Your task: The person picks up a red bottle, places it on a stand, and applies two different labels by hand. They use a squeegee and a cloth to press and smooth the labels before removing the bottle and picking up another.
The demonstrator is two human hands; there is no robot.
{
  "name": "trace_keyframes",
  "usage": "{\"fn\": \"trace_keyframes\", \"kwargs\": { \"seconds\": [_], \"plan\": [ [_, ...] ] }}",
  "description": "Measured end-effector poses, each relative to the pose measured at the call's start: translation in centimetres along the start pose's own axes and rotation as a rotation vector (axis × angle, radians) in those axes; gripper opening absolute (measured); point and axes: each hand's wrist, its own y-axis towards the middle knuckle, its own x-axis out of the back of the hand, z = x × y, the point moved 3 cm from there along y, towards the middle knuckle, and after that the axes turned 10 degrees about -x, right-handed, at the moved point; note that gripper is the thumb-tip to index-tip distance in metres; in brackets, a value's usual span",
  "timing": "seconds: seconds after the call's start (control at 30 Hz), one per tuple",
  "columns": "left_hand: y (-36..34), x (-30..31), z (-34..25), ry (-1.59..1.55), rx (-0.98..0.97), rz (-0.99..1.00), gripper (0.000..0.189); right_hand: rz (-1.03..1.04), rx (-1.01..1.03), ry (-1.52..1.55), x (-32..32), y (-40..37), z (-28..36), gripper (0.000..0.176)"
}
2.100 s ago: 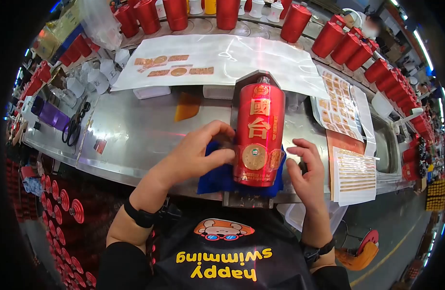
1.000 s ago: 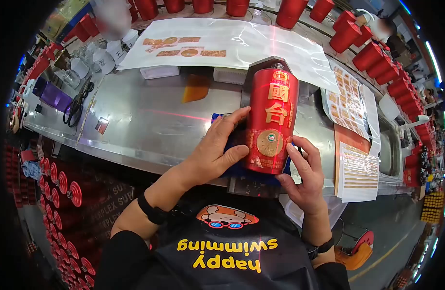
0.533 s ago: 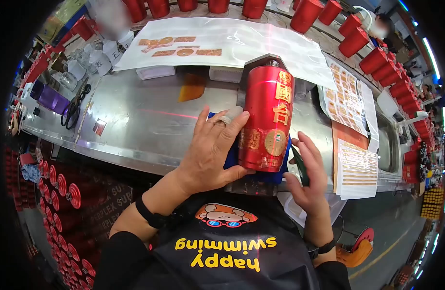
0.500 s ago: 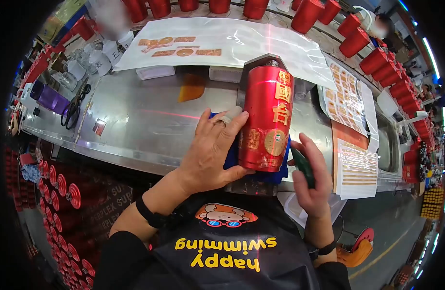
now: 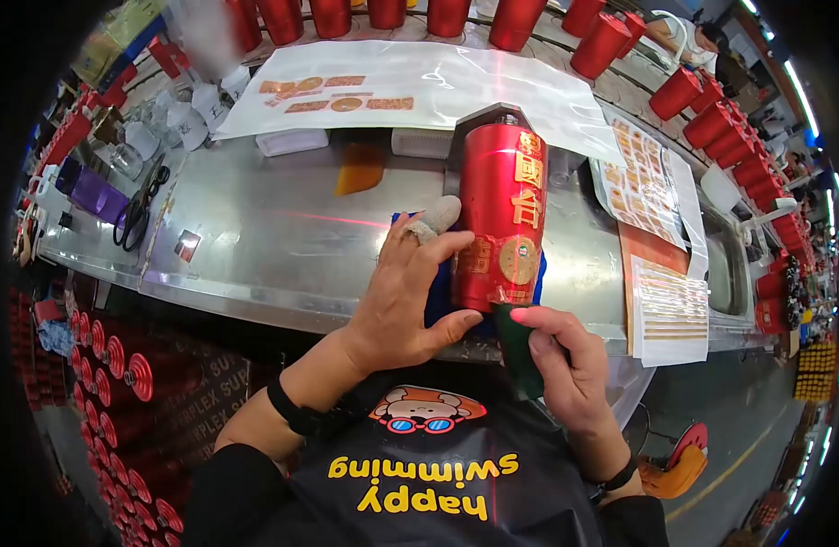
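Observation:
A glossy red bottle (image 5: 490, 191) with gold characters lies on a blue cloth (image 5: 435, 299), its neck end toward a dark angular holder (image 5: 474, 118). My left hand (image 5: 392, 296) is at its left side, fingers spread, the index fingertip against the bottle and the thumb near its lower end. A pale cover (image 5: 445, 212) sits on one of its fingers. In my right hand (image 5: 570, 369) is a flat dark green scraper (image 5: 517, 351), pinched between thumb and fingers. The scraper's upper end meets the bottle's lower edge, just below a round gold emblem (image 5: 518, 261).
Gold decal sheets (image 5: 643, 178) and a striped sheet (image 5: 670, 310) lie at right beside a sink (image 5: 731, 264). An amber piece (image 5: 360, 170) rests behind my left hand. Scissors (image 5: 138, 214) and a purple bottle (image 5: 93, 189) are at left. Red bottles (image 5: 519, 20) line the back; a person (image 5: 684, 41) sits beyond.
My right hand has moved left and down, bringing the scraper from beside the bottle to its lower edge. My left fingers have shifted slightly on the bottle's left side.

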Motion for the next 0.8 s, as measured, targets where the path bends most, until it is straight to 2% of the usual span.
{"fn": "trace_keyframes", "kwargs": {
  "seconds": [0.17,0.27,0.33,0.37,0.4,0.5,0.53,0.67,0.8],
  "plan": [
    [0.2,-0.4,-0.7,0.044,-0.114,-0.077,0.042,0.05,0.002,0.168,-0.6,0.0,-0.5,0.028],
    [0.8,-0.3,-1.2,0.088,-0.183,-0.058,0.033,0.047,0.03,0.14,0.6,-0.5,-0.2,0.026],
    [1.0,-0.3,-1.4,0.106,-0.199,-0.046,0.027,-0.058,0.134,0.091,1.5,-0.6,0.0,0.028],
    [1.1,-0.3,-1.4,0.106,-0.197,-0.049,0.027,-0.11,0.186,0.068,2.0,-0.7,0.0,0.028],
    [1.1,-0.2,-1.5,0.105,-0.195,-0.052,0.027,-0.111,0.113,0.012,2.6,-0.9,-0.7,0.032],
    [1.2,-0.2,-1.8,0.188,-0.272,-0.058,0.027,-0.198,0.336,-0.315,2.6,-0.1,-0.8,0.03],
    [1.2,-0.2,-1.9,0.231,-0.312,-0.06,0.027,-0.167,0.324,-0.36,2.5,0.1,-1.2,0.035],
    [0.3,0.3,-1.6,0.39,-0.391,-0.038,0.035,-0.137,0.394,-0.469,1.6,0.6,-2.2,0.056],
    [-0.3,1.0,-1.2,0.475,-0.422,-0.007,0.033,-0.13,0.413,-0.505,1.4,1.0,-2.7,0.057]
  ]
}}
